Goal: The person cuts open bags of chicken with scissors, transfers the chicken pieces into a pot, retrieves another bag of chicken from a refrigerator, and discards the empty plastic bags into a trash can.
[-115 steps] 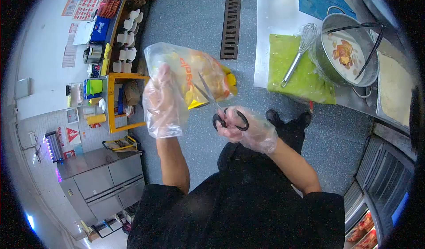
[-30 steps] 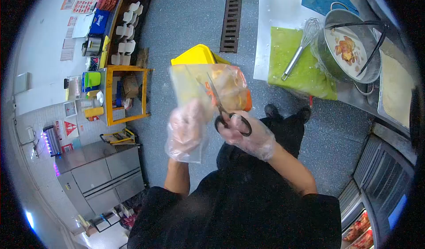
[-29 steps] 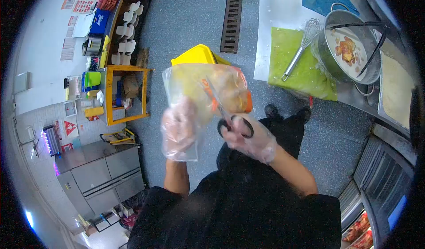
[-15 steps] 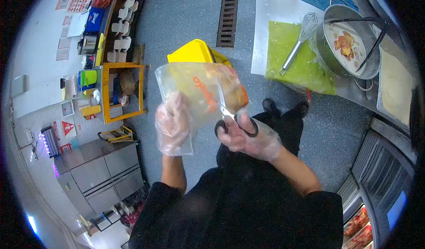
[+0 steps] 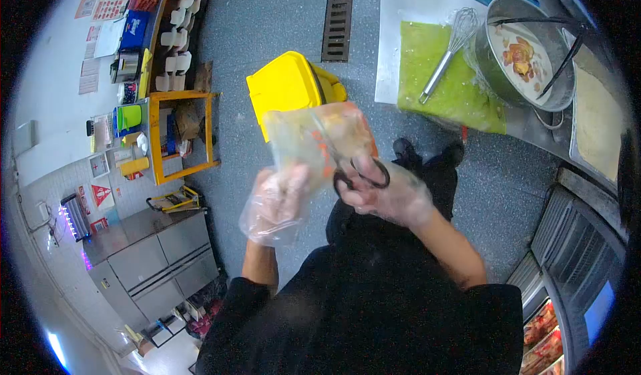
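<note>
Left hand (image 5: 276, 200): your fingers are gripping the bag (image 5: 292, 135).
Right hand (image 5: 392, 196): fingers grasping scissors (image 5: 385, 175) across it.
Bag: probably needing steady tension.

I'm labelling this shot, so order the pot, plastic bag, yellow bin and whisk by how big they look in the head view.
1. Pot
2. Plastic bag and yellow bin: too alike to rank; the bag seems nearer the camera
3. Whisk

The whisk (image 5: 446, 61) lies left of the pot (image 5: 527, 65) on the counter (image 5: 394, 75).
</note>
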Available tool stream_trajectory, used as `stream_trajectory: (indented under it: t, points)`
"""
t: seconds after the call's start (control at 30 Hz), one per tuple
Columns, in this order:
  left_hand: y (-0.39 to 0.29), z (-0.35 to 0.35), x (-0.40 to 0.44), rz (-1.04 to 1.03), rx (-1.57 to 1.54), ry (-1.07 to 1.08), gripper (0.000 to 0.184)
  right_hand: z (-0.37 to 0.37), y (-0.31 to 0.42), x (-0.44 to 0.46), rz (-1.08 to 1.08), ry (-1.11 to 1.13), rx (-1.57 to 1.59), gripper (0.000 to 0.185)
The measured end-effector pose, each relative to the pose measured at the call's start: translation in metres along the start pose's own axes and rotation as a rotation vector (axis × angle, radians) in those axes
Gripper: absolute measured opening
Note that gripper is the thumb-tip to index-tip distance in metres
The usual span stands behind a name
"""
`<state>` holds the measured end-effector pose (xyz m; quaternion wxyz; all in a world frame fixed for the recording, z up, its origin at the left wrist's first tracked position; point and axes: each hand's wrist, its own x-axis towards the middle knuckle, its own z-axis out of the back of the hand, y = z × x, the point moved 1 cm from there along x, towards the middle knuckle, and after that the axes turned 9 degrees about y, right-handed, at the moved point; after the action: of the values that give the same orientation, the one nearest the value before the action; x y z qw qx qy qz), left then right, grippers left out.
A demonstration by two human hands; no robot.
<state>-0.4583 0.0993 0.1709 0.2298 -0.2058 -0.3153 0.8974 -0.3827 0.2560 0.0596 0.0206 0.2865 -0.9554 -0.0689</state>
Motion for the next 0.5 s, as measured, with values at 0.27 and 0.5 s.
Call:
stream_trajectory:
  t: [0.27,0.5]
  points:
    - [0.005,0.007,-0.003,-0.042,0.091,0.017,0.033,-0.02,0.019,0.014,0.109,-0.154,-0.181,0.05]
    - [0.032,0.012,0.006,0.321,-0.296,-0.285,0.034,0.04,0.08,-0.005,0.267,-0.431,-1.022,0.045]
